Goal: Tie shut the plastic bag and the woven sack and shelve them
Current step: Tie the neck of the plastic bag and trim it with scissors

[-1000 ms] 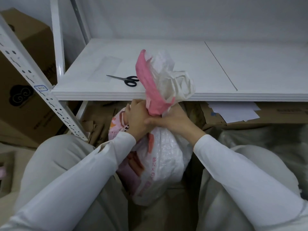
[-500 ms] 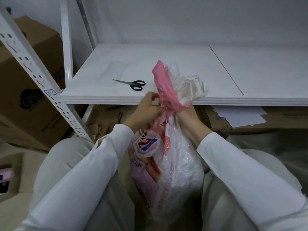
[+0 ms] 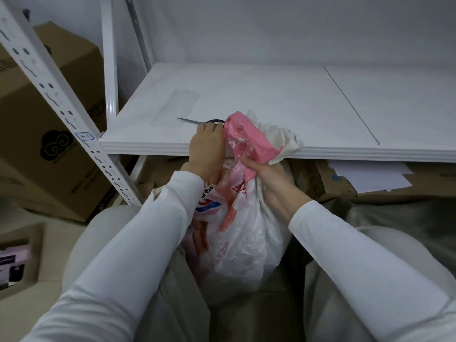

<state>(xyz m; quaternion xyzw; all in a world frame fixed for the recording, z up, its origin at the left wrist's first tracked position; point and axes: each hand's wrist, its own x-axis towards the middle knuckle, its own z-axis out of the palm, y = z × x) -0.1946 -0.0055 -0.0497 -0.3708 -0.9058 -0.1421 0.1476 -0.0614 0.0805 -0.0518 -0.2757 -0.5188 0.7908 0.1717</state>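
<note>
White-and-pink plastic bag (image 3: 246,243) sits between the knees at 6 o'clock, its mouth bunched into a neck. At the bag's 12 o'clock the right hand (image 3: 266,176) has its fingers curled tight round that neck. At 11 o'clock the left hand (image 3: 206,146) reaches over the lip of the shelf (image 3: 296,107), fingers close together, tips at the handles of the scissors (image 3: 188,120); whether they grip I cannot tell. For a sound knot, pinch the neck low, squeeze out air, and leave enough tail to loop.
</note>
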